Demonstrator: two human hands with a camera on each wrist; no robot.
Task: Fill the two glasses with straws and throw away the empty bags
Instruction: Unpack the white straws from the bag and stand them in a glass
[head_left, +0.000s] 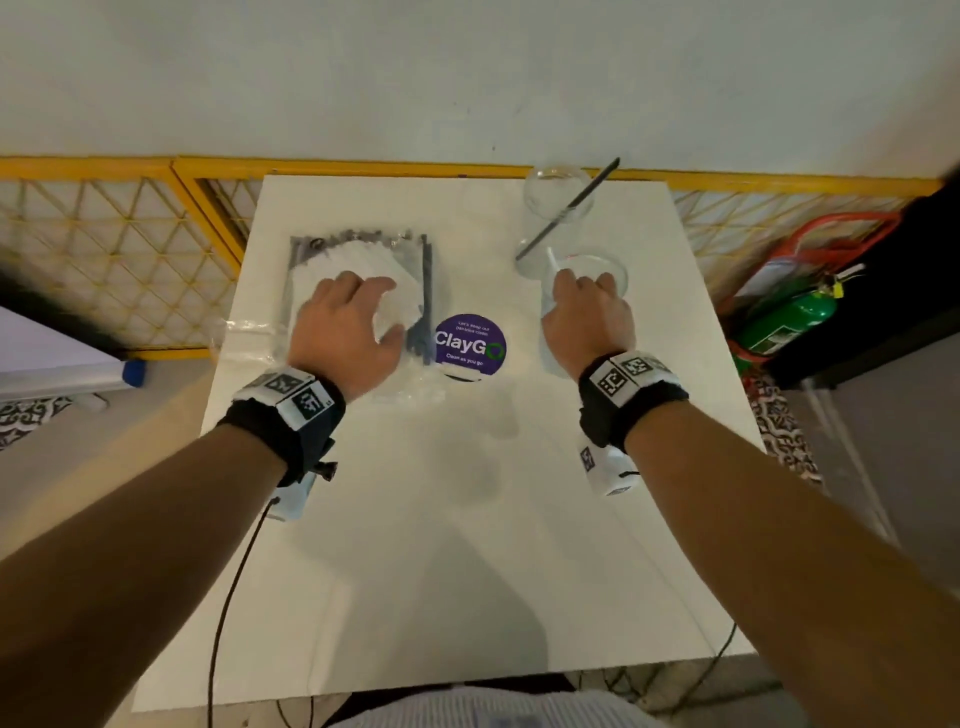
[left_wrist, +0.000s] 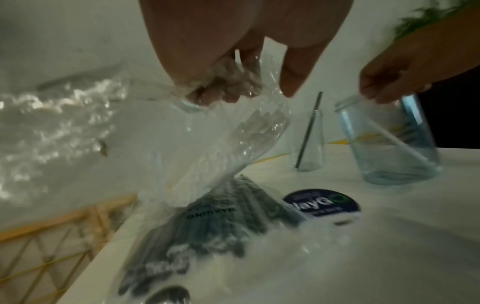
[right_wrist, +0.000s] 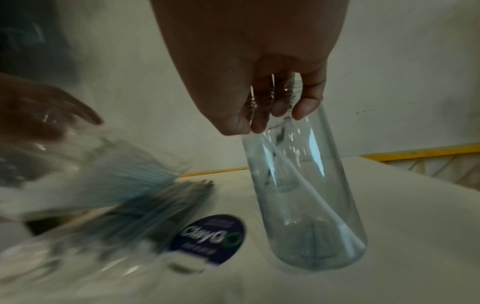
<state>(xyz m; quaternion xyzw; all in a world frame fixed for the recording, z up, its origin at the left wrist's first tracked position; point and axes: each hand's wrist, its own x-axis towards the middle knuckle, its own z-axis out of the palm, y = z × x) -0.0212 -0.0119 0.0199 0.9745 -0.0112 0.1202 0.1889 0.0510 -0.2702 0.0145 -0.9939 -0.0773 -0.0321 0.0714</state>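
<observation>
On the white table (head_left: 467, 519) my left hand (head_left: 382, 306) grips a clear bag of white straws (head_left: 332, 254). In the left wrist view its fingers (left_wrist: 226, 90) bunch the plastic, and the bag (left_wrist: 233, 148) hangs tilted. Under it lies a bag of black straws (head_left: 427, 291). My right hand (head_left: 576, 291) grips the rim of the near glass (head_left: 618, 275). That glass (right_wrist: 306, 195) leans, with one white straw (right_wrist: 319, 203) inside. The far glass (head_left: 558, 195) stands behind it and holds one black straw (head_left: 571, 208).
A round purple ClayGo sticker (head_left: 470, 345) sits between the bags and the glasses. A yellow lattice fence (head_left: 104, 249) runs behind the table along the wall. A green fire extinguisher (head_left: 789, 322) stands on the floor at the right. A cable (head_left: 234, 571) hangs from my left wrist.
</observation>
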